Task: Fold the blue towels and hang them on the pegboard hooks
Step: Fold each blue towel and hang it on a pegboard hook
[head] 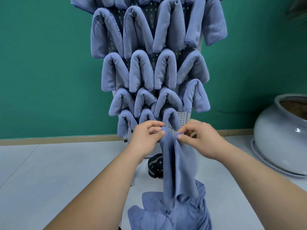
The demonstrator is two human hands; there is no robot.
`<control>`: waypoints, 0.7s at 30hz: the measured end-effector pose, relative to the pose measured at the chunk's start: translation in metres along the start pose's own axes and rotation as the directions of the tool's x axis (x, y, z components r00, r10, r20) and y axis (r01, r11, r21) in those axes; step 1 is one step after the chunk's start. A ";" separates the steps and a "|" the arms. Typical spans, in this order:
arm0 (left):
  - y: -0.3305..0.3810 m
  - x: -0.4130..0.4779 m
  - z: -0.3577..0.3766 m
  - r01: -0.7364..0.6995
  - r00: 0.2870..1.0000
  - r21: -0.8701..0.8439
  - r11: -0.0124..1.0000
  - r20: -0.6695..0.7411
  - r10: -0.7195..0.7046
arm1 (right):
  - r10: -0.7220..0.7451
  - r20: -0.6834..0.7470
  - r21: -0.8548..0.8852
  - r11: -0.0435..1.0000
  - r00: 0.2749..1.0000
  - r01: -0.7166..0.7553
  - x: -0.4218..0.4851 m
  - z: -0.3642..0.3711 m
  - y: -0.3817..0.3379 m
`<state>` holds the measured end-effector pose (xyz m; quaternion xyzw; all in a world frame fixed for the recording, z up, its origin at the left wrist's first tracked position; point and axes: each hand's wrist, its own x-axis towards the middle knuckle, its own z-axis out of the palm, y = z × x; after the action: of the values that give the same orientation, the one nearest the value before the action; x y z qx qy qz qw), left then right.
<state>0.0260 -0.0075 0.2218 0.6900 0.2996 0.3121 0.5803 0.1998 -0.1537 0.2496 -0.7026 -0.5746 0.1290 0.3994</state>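
Note:
A blue towel [178, 165] hangs lengthwise in front of me, held up by its top corners. My left hand [146, 136] pinches the left corner and my right hand [197, 138] pinches the right corner, close together. A heap of loose blue towels [169, 213] lies on the floor below it. The white pegboard [182, 116] stands against the green wall. Several folded blue towels [141, 72] hang on its hooks in rows. A bare patch of board shows at its lower right, just behind my hands.
A large pale grey pot [280, 135] stands on the floor at the right. A black wheel or strap [155, 165] sits at the foot of the pegboard stand. The floor is light grey tile, with a wooden skirting along the green wall.

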 end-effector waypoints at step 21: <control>0.008 -0.012 0.017 -0.149 0.975 0.087 0.985 0.176 0.132 | 0.123 0.144 0.114 0.984 0.982 -0.140 0.001 0.002 0.013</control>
<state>0.0323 -0.0284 0.2264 0.7618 0.2146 0.2772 0.5448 0.2078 -0.1526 0.2390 -0.7025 -0.5436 0.2382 0.3927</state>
